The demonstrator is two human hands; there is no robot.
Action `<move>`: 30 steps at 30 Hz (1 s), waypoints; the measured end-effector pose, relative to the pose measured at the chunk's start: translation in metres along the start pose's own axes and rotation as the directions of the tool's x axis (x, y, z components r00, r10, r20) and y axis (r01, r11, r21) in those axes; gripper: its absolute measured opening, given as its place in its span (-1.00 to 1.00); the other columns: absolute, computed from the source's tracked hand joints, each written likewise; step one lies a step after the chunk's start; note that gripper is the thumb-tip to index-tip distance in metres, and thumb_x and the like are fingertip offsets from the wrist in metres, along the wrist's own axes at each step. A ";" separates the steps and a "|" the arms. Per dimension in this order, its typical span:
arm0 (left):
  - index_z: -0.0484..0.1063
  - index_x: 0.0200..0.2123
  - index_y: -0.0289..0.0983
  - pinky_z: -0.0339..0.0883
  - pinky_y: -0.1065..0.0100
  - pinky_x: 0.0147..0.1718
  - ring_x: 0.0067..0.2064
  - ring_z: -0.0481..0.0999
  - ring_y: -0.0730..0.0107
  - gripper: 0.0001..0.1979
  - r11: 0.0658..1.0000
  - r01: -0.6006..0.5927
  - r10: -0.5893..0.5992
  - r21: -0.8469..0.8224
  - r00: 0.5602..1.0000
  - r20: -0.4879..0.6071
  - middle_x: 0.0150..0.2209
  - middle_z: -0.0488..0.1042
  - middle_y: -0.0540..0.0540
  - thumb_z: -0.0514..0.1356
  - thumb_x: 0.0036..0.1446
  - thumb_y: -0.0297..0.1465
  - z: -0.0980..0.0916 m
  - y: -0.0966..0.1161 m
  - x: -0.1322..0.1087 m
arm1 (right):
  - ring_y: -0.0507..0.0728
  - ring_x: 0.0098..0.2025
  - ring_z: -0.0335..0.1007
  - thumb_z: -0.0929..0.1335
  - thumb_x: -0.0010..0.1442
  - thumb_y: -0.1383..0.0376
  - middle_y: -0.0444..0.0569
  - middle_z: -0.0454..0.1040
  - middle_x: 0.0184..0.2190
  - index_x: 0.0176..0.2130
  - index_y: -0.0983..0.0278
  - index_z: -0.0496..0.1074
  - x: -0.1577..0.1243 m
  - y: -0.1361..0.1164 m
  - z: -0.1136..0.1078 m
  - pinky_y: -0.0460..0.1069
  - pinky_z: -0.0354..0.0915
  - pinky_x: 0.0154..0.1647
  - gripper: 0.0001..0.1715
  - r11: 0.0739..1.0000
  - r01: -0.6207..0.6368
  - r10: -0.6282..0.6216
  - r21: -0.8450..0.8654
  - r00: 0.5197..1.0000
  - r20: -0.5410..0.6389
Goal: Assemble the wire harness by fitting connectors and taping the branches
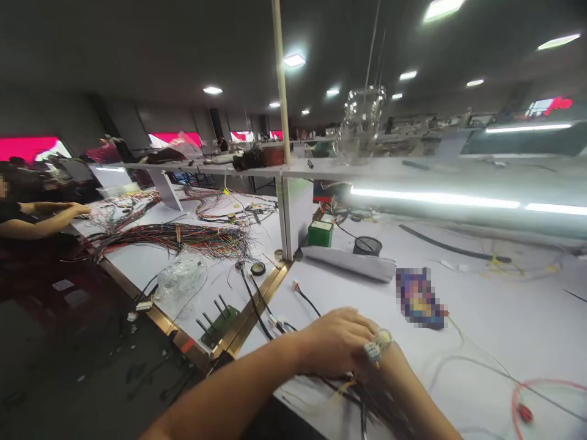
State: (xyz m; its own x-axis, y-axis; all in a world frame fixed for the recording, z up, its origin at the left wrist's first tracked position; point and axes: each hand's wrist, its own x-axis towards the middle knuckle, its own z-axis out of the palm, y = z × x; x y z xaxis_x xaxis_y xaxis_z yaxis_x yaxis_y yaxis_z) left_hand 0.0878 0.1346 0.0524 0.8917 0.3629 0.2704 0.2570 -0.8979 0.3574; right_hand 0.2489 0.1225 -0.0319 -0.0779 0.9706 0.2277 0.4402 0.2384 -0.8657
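- Wire bundle (373,403), lower centre of the frame, beneath your hands: many thin strands, probably light, limp and prone to tangling
- White connector (372,351), just right of your left fingers: likely light, stiff plastic; its housing sides should give you a surer hold than the strands
- Your left hand (337,342), lower centre: fingers bent and close together; whether they pinch the connector cannot be told
- Your right hand (376,365), largely covered by the left: its hold cannot be told
- Edges: the tabletop (499,305) ends below your left forearm; a brass-coloured strip (276,279) runs left of centre
- Room: white surface extends to your right, crossed by thin wires, with a red wire (541,381) looping at lower right
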 end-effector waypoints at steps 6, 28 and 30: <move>0.44 -0.23 -0.25 0.27 0.34 -0.31 -0.32 0.50 0.26 -0.78 0.948 0.187 -0.213 0.256 0.974 0.076 -0.38 0.51 -0.11 0.03 0.22 -0.33 -0.002 -0.005 0.015 | 0.14 -0.18 0.45 0.23 0.10 0.32 0.01 0.47 -0.19 -0.05 0.25 0.25 -0.027 -0.007 -0.004 0.07 0.38 -0.14 -0.64 0.978 -0.048 0.039 0.203 0.998 0.046; 0.49 -0.27 -0.23 0.03 0.20 0.16 0.00 0.38 0.32 -0.79 0.996 0.018 -0.027 -0.083 0.994 -0.110 -0.17 0.50 -0.10 0.05 0.24 -0.36 -0.014 -0.003 0.012 | 0.12 -0.24 0.39 0.31 0.01 0.26 -0.10 0.48 -0.34 -0.29 0.27 0.38 0.008 -0.018 -0.012 0.02 0.32 -0.18 -0.80 0.989 -0.063 0.058 0.135 0.998 0.038; 0.48 -0.29 -0.22 -0.04 0.17 0.20 -0.06 0.43 0.37 -0.76 0.997 0.027 -0.032 -0.073 0.997 -0.073 -0.22 0.52 -0.07 0.01 0.26 -0.36 -0.018 -0.009 0.017 | 0.12 -0.23 0.40 0.30 0.01 0.30 -0.09 0.49 -0.32 -0.19 0.26 0.34 0.006 -0.023 -0.012 0.03 0.32 -0.18 -0.71 0.970 -0.076 0.064 0.233 0.996 0.057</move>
State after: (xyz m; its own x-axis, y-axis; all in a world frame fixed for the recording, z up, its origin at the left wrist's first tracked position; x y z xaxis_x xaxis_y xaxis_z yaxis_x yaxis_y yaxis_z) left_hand 0.0941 0.1536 0.0696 0.8536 0.4086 0.3232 0.2530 -0.8674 0.4284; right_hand 0.2493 0.1227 -0.0051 -0.1001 0.9843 0.1456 0.2246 0.1650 -0.9604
